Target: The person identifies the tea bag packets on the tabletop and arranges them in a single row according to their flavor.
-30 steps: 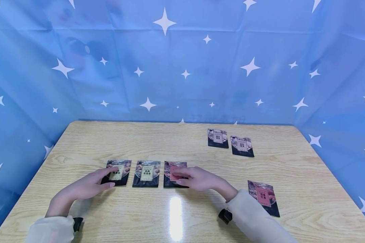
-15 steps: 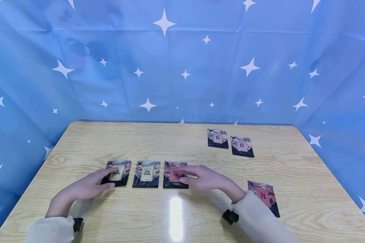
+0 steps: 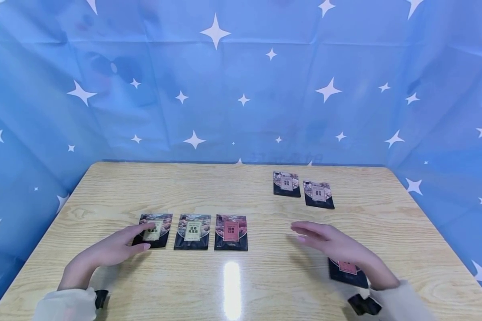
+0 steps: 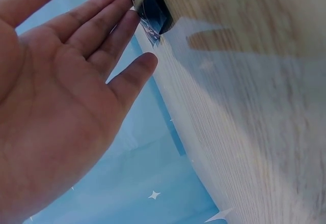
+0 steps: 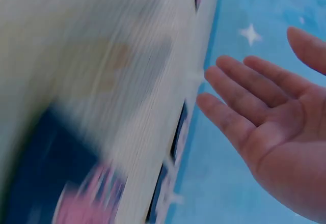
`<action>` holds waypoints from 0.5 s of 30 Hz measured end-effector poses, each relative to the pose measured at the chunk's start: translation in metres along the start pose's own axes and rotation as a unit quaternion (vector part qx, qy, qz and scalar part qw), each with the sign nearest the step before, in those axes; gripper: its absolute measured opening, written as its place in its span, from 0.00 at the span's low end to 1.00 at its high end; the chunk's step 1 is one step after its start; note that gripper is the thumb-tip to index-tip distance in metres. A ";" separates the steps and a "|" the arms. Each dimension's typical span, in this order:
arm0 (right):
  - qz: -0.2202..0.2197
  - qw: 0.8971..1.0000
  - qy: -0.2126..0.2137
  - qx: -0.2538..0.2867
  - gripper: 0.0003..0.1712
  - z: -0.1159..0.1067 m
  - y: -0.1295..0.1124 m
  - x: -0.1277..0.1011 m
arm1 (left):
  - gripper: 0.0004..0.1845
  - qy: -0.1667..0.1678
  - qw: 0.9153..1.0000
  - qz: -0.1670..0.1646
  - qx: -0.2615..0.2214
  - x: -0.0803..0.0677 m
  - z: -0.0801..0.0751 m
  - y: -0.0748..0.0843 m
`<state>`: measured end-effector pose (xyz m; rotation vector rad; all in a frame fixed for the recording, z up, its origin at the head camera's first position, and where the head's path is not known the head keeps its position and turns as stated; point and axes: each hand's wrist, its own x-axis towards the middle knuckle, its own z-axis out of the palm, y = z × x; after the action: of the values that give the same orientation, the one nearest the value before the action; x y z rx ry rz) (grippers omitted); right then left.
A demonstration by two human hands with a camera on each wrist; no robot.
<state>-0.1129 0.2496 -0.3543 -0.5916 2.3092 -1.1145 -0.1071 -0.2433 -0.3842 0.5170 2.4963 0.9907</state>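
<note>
Three dark tea sachets lie in a row on the table: a green-labelled one [image 3: 157,241] at the left, a second green-labelled one [image 3: 191,232] beside it, and a red-labelled one [image 3: 231,232] at the row's right end. My left hand [image 3: 112,247] rests its extended fingers over the leftmost sachet, covering part of its label. My right hand [image 3: 337,243] hovers above the table with fingers loosely straight and holds nothing. Below it, partly hidden by the hand and wrist, lies another red-labelled sachet [image 3: 347,273]; it shows blurred in the right wrist view.
Two pale-pink-labelled sachets, one [image 3: 287,184] left of the other [image 3: 319,194], lie towards the back right of the wooden table [image 3: 184,187]. Behind it hangs a blue cloth [image 3: 241,116] with white stars. A bright light reflection [image 3: 232,290] shows on the tabletop.
My right hand has left the red-labelled sachet in the row and moved right, now partly over the other red-labelled sachet. My left hand stays in place.
</note>
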 end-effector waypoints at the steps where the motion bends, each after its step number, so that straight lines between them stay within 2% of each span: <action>1: -0.001 1.000 0.001 0.003 0.29 -0.003 0.004 -0.007 | 0.32 -0.001 1.000 -0.001 -0.001 0.000 0.000 0.000; 10: -0.005 0.997 -0.017 0.075 0.27 -0.021 0.040 -0.062 | 0.33 -0.005 1.000 -0.006 -0.005 0.001 0.001 -0.003; 15: 0.016 0.994 -0.027 0.104 0.28 -0.021 0.054 -0.082 | 0.33 -0.007 1.000 -0.004 -0.005 0.001 0.001 -0.004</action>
<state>-0.0709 0.3402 -0.3661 -0.4966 2.1166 -1.2873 -0.1084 -0.2445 -0.3878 0.5083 2.4776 0.9922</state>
